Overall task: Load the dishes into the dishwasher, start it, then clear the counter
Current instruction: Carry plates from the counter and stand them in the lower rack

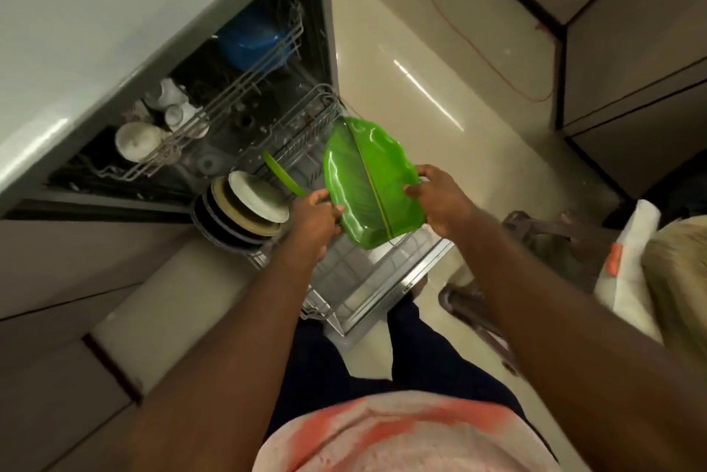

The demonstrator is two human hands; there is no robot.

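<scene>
Above the pulled-out grey wire lower rack (367,280), left grip (315,213) and right grip (440,199) each clasp an edge of the green leaf-shaped plastic plate (367,180), tilted, probably for slotting upright beside the standing round plates (245,211).

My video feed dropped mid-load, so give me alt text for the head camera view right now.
The left hand and right hand hold a green leaf-shaped plate by its edges above the pulled-out lower rack of the open dishwasher. A row of plates already stands in that rack; the upper rack holds white cups and a blue bowl.
</scene>
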